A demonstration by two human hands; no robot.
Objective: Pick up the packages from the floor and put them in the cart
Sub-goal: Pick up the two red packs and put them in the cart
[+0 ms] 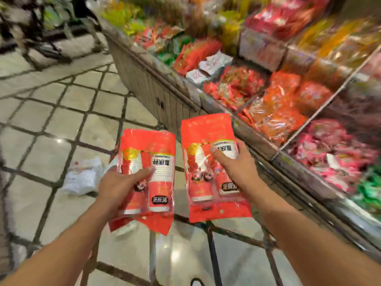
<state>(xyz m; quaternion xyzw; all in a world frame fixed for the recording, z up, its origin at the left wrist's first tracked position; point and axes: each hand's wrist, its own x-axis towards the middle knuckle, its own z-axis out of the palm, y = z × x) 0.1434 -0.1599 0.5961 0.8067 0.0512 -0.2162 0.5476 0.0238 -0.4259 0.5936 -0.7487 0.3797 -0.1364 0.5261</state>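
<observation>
Each of my hands holds a red package of stacked paper cups, printed side up. My left hand [121, 186] grips the left package [150, 153] from its left edge, thumb across the front. My right hand [237, 168] grips the right package [206, 137] from its right side. Both packages hover above the thin dark bars of the cart [212, 250], whose frame shows below them. A white package [82, 176] lies on the tiled floor to the left of my left hand. The whole view is blurred by motion.
A long shop shelf [257, 137] runs diagonally along the right, its bins full of red, orange and green bagged goods. The tiled floor [51, 120] spreads out to the left. A dark blurred rack stands at the far upper left [41, 44].
</observation>
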